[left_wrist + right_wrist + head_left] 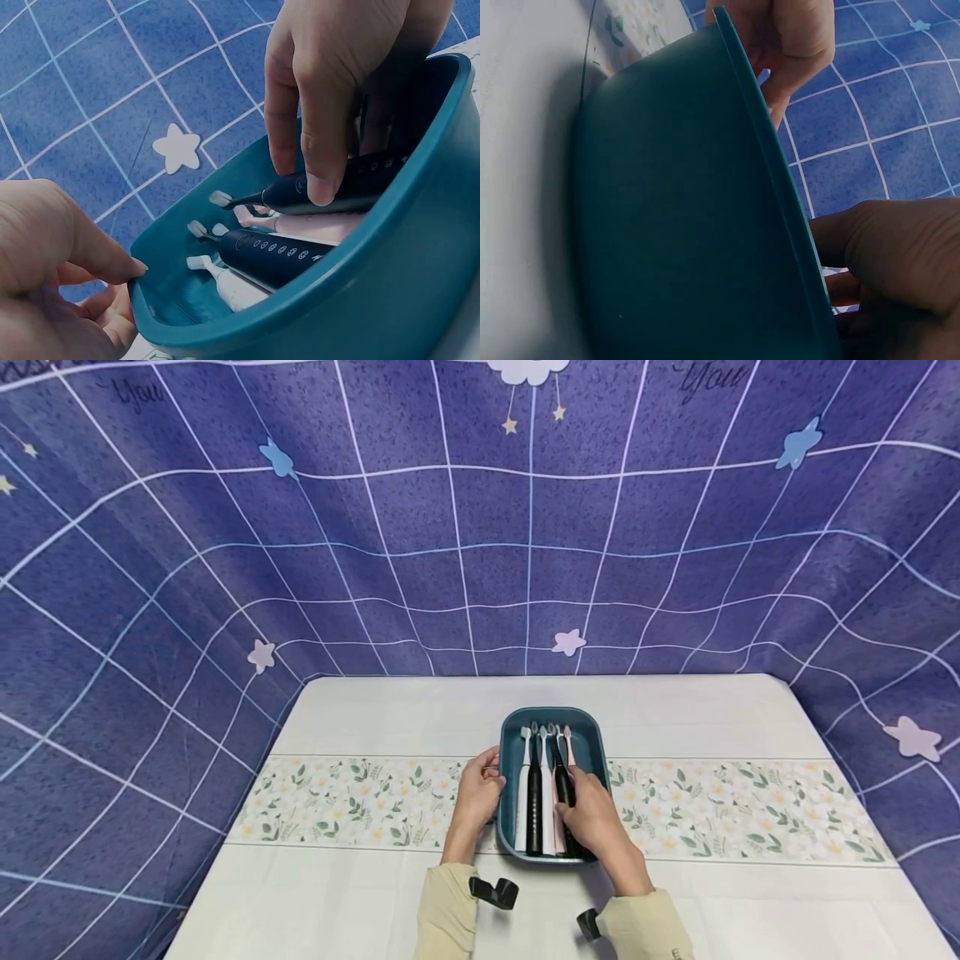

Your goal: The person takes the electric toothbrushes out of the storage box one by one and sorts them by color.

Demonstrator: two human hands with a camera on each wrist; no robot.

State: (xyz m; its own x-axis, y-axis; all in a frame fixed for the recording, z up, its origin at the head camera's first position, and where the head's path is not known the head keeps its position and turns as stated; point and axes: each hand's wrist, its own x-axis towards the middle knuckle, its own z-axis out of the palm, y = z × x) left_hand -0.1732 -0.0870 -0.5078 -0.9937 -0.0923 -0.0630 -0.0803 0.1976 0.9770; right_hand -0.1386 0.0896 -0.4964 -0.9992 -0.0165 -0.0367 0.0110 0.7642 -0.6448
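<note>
Teal tray (512,777) mid-bench, left hand (477,790) pinching rim. Right hand (588,814) fingers (324,161) curled on black electric toothbrush (341,187). Lift straight, clear neighbouring brushes.

Tight inside the tray (510,752): 5 toothbrushes (534,793) lie side by side, filling the floor, barely a gap between handles. The right hand (592,814) blocks the right side, the left hand (480,789) guards the left rim. Open table (675,718) behind and on both flanks.
</note>
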